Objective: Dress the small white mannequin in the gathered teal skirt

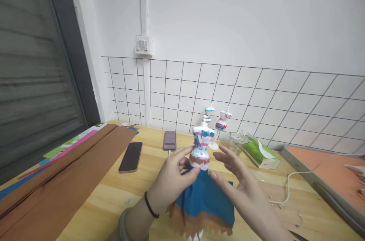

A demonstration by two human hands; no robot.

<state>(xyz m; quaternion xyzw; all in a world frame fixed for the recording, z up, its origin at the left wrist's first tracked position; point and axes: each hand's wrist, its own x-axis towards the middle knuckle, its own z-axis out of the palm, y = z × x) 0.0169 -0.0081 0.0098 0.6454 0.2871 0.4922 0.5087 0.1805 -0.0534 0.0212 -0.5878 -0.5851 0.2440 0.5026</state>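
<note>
In the middle of the head view stands a small white dress-form mannequin (202, 149) painted with blue, pink and brown patches. A blue skirt (201, 195) hangs below its hips, with a jagged brown layer (208, 222) showing under the hem. My left hand (176, 170) pinches the skirt's top at the mannequin's hip, thumb in front and fingers curled behind. My right hand (238, 180) is at the other side, thumb close to the waistband and fingers spread apart. Whether its thumb touches the cloth I cannot tell.
Two more painted mannequins (224, 121) stand behind, near a clear plastic cup (238, 141) and a green tissue pack (261, 151). Two phones (130, 157) lie left of centre. Brown sheets (71, 172) cover the left side. An orange-lined tray (327, 168) and white cable (288, 187) are right.
</note>
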